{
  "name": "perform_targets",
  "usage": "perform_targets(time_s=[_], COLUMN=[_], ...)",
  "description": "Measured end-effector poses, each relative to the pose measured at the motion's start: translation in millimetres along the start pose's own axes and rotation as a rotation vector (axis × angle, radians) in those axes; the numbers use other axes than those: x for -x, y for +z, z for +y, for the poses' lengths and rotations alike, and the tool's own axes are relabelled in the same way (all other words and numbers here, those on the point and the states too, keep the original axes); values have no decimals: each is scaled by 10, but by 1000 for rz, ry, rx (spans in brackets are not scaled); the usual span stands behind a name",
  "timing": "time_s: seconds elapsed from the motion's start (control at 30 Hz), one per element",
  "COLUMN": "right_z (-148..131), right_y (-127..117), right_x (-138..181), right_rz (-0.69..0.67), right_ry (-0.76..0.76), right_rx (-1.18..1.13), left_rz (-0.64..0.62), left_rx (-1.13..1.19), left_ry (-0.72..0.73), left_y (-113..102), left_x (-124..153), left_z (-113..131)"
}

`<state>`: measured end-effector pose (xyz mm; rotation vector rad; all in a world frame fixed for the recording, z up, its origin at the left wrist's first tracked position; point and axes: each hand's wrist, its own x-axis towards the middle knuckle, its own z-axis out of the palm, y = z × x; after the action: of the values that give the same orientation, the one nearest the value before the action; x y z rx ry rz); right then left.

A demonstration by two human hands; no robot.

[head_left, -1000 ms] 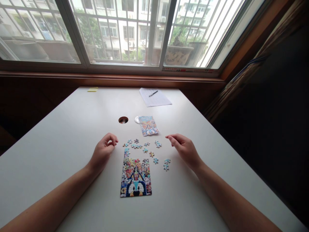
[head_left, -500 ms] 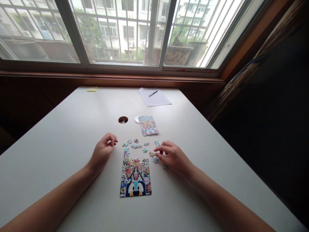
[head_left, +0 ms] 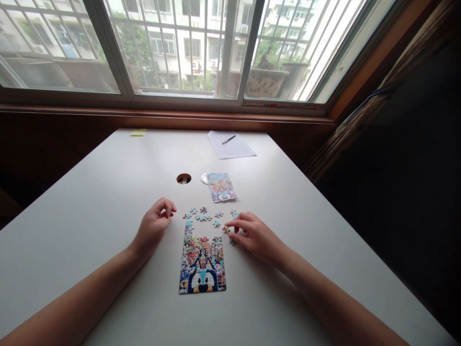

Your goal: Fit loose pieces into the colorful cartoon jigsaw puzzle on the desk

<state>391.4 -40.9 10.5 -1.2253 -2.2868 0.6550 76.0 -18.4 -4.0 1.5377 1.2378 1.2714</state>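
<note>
A partly assembled jigsaw puzzle (head_left: 203,262) lies flat on the table, with a blue cartoon dog's face at its near end. Its far edge is uneven, and a narrow strip rises at the left. Loose pieces, among them a joined row (head_left: 203,218) and a blue piece (head_left: 216,224), are scattered beyond it. My left hand (head_left: 153,223) rests left of these, fingers curled in and nothing visible in them. On the right, my right hand (head_left: 255,234) reaches over an orange-yellow puzzle piece (head_left: 225,230), index finger and thumb apart. Other pieces are partly hidden beneath this hand.
A picture card (head_left: 221,186) showing the same dog overlaps a round silvery disc (head_left: 204,178). Left of them is a cable hole (head_left: 183,179) in the white table (head_left: 108,192). Farther back lie paper sheets (head_left: 230,150) with a pen (head_left: 228,139), and yellow tape (head_left: 138,133).
My right hand has shifted slightly left, so its index finger now reaches over the orange-yellow piece. The left hand and the assembled puzzle look unchanged.
</note>
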Motion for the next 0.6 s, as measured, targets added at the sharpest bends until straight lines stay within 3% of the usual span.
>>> perform_targets(time_s=[0.6], right_z=[28], right_y=[-31], right_x=[9], right_rz=[49], right_ry=[76], right_rx=[18], left_rz=[-15], left_rx=[35], left_ry=[31], left_y=[-13], left_x=[-2], left_z=[-56])
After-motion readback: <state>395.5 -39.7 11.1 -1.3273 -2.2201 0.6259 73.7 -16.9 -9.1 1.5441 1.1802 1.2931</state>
